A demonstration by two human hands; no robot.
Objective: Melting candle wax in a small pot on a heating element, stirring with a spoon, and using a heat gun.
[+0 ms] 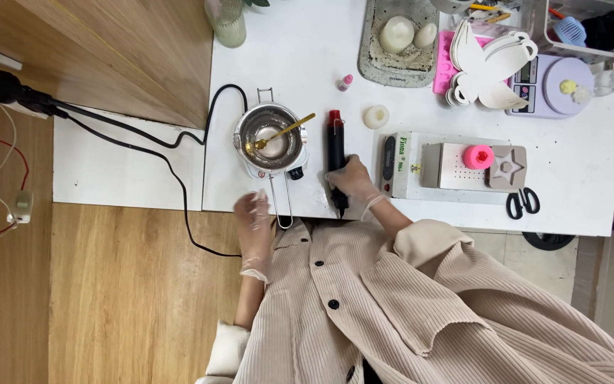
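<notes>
Your right hand (353,183) is wrapped around the black handle of the heat gun (336,160), fingers curled shut on it near the table's (577,178) front edge. The gun's long axis runs straight away from you, red nozzle at the far end, pointing up the table, so the grip sits at the near end and the business end lies directly ahead of your knuckles. It looks to be lying on or just above the white surface (hard to tell which from up here).

Just to the left of the gun stands the small metal pot (271,139) on its heater, a gold spoon (282,133) resting in it with its handle angled toward the gun's nozzle. The pot's wire handle (283,203) comes back toward you, and your left hand (254,217) is right beside it, near enough to brush it. That hand is loose, fingers half spread, holding nothing that I can see; whether a fingertip touches the wire I cannot tell.

So the left hand is the nearer one to the pot, the right one owns the gun, and the nozzle sits level with the pot's right rim, just beside it but apart. Both hands wear thin clear gloves.
</notes>
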